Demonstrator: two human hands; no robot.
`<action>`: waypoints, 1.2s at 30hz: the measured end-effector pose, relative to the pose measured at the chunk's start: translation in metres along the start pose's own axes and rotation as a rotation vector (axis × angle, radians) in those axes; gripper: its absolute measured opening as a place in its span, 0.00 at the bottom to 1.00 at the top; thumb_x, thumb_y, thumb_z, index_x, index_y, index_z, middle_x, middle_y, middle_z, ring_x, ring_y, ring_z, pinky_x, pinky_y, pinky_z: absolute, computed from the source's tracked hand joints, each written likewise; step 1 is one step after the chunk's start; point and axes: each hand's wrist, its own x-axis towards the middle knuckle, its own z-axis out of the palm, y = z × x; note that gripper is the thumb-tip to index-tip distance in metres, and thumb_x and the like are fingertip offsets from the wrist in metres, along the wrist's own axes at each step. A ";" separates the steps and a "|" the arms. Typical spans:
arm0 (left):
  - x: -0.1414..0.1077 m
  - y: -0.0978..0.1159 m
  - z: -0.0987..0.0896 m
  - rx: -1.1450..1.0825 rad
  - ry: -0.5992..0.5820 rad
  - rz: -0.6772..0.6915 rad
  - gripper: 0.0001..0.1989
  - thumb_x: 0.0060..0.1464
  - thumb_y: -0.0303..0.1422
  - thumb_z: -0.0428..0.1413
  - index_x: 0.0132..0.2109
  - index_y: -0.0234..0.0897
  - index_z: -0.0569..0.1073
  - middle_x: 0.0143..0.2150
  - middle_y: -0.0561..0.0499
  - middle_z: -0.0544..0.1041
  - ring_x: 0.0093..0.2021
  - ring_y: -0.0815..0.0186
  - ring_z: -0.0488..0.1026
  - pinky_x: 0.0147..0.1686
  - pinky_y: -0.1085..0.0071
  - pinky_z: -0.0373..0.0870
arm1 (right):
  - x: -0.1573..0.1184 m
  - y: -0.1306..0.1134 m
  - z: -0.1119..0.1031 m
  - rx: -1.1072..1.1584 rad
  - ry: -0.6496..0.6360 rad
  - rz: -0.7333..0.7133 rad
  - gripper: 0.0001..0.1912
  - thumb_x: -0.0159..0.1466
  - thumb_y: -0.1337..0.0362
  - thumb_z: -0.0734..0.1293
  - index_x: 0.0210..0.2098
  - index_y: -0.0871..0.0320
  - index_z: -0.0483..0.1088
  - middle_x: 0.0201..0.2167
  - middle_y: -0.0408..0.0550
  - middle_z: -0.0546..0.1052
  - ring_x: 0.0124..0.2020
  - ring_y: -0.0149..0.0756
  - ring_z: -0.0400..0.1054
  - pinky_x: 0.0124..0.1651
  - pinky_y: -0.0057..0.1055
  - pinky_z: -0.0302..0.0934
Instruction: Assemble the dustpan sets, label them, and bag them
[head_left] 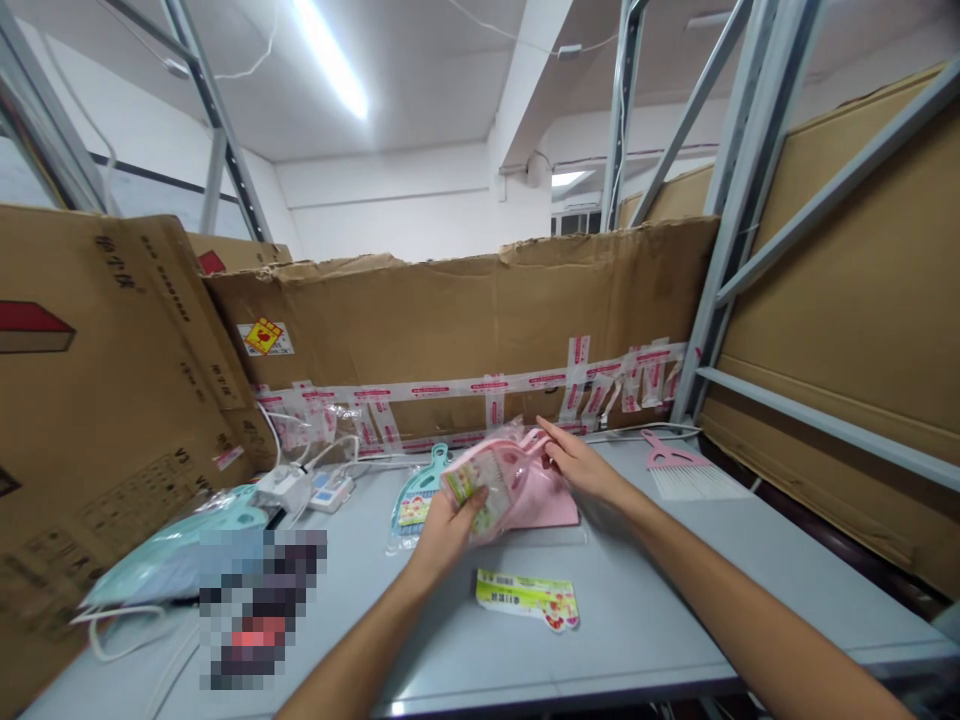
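Note:
Above the grey table [622, 610] I hold a pink dustpan-and-brush set [491, 478] in clear plastic wrapping. My left hand [450, 525] grips its lower left side, thumb across the front. At the upper right, the fingers of my right hand [574, 460] close round the pink handle end. A pink dustpan's flat pan [551, 502] shows just behind and below; whether it belongs to the held set I cannot tell. To the left lies a wrapped teal dustpan-and-brush set [418, 490]. A loose green and yellow label card [525, 597] rests in front of my hands.
Off to the right lies a pink brush [671, 460] with white bristles. More teal wrapped dustpans [180, 545], a power strip [330, 490] and white cables are on the left. Taped cardboard [450, 320] walls the back; a metal rack post [724, 260] stands at the right.

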 end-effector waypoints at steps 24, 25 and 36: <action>0.016 -0.014 -0.016 -1.069 0.006 -0.452 0.26 0.69 0.27 0.61 0.71 0.37 0.72 0.54 0.41 0.88 0.62 0.50 0.83 0.73 0.50 0.70 | 0.041 -0.146 0.001 0.297 0.249 -0.139 0.23 0.64 0.40 0.74 0.35 0.55 0.76 0.32 0.45 0.79 0.32 0.37 0.69 0.35 0.31 0.64; 0.017 -0.015 -0.016 -1.070 0.027 -0.448 0.27 0.68 0.27 0.61 0.71 0.37 0.72 0.54 0.41 0.88 0.63 0.50 0.82 0.73 0.49 0.70 | 0.043 -0.147 0.001 0.285 0.195 -0.122 0.23 0.64 0.40 0.73 0.35 0.55 0.75 0.31 0.44 0.79 0.31 0.36 0.68 0.34 0.31 0.64; 0.024 -0.019 -0.021 -0.998 0.144 -0.422 0.27 0.66 0.28 0.64 0.70 0.38 0.74 0.59 0.40 0.86 0.66 0.49 0.80 0.71 0.50 0.73 | 0.048 -0.147 0.000 0.242 0.150 -0.154 0.16 0.66 0.49 0.72 0.37 0.55 0.77 0.51 0.53 0.86 0.43 0.41 0.77 0.43 0.35 0.71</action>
